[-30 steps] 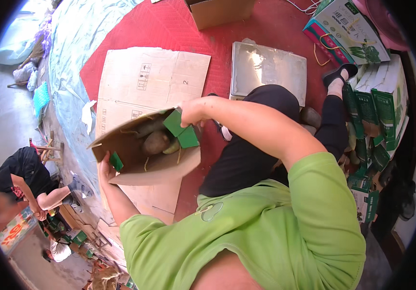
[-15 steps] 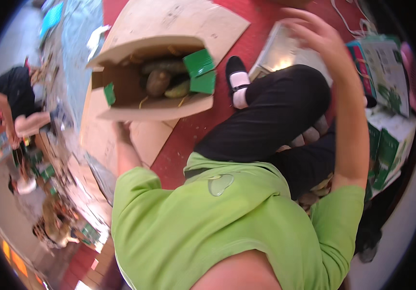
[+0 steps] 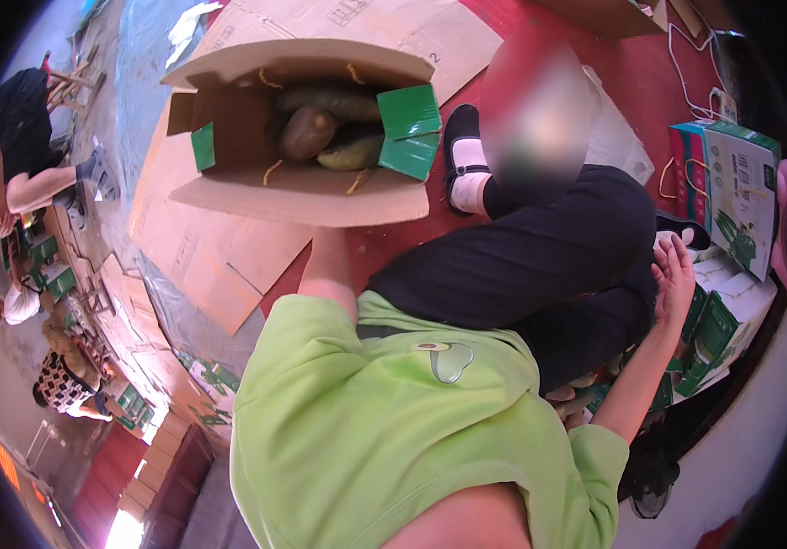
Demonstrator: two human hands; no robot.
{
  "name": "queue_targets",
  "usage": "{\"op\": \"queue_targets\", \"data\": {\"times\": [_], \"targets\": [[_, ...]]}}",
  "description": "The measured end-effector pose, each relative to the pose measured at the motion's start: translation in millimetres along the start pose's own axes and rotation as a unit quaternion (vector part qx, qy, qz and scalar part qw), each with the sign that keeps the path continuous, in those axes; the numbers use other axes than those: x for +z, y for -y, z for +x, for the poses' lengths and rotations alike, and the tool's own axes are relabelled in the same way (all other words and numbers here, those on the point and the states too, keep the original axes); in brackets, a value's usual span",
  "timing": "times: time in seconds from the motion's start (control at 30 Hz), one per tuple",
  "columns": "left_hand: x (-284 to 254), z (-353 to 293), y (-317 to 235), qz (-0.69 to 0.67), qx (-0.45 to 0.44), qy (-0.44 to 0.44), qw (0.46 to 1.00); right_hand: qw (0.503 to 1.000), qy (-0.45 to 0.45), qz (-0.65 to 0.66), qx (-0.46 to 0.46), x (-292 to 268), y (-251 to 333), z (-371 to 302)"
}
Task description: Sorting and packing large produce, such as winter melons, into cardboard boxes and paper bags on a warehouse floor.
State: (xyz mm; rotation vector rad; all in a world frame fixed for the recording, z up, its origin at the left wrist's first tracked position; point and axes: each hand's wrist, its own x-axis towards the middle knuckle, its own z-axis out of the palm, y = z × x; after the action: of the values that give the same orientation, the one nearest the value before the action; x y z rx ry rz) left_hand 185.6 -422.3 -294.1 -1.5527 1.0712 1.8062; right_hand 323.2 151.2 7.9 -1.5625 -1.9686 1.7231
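Note:
An open carton (image 3: 302, 203) with cord handles and green end flaps stands to the left of my legs. Inside lie a brown rounded vegetable (image 3: 305, 134) and two long greenish vegetables (image 3: 353, 154). My left forearm (image 3: 329, 261) reaches up behind the carton's near side, and that hand is hidden, so its grip does not show. Over on the right, my right hand (image 3: 674, 282) is empty with fingers apart. It hangs beside green-and-white boxes (image 3: 718, 334), near my dark trousers.
Flattened cardboard (image 3: 197, 247) lies under the carton on a red floor. A printed carton (image 3: 741, 188) with cord handles stands at right, a white cable (image 3: 686, 64) beyond it. Several people work at far left, one in dark clothes (image 3: 23, 128). A pale blurred patch hides something beside my foot.
My right hand has come down from high on the right to beside the stacked boxes. The view has shifted; the carton looks larger, and my left hand has gone out of sight behind it.

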Motion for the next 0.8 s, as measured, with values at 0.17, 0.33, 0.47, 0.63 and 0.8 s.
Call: {"op": "queue_targets", "data": {"times": [0.17,0.33,0.47,0.63,0.8], "targets": [[38.1,7.4,-2.7,-0.013,-0.01,0.022,1.0,0.98,0.079,-0.041,-0.179,75.2,88.6,-32.9],[64.4,-3.7,-2.8,-0.033,-0.019,0.036,0.999,0.92,0.241,-0.09,-0.295,176.7,139.2,-76.0],[77.2,-5.2,-12.8,-0.047,-0.018,0.043,0.998,0.742,0.366,-0.272,-0.491,249.6,130.2,-104.7],[90.4,-6.6,-4.9,-0.043,-0.036,0.052,0.997,0.669,0.412,-0.365,-0.499,309.2,77.7,-124.4],[79.0,6.2,-5.6,-0.054,-0.036,0.052,0.996,0.595,0.4,-0.48,-0.506,328.6,64.0,-123.6]]}}
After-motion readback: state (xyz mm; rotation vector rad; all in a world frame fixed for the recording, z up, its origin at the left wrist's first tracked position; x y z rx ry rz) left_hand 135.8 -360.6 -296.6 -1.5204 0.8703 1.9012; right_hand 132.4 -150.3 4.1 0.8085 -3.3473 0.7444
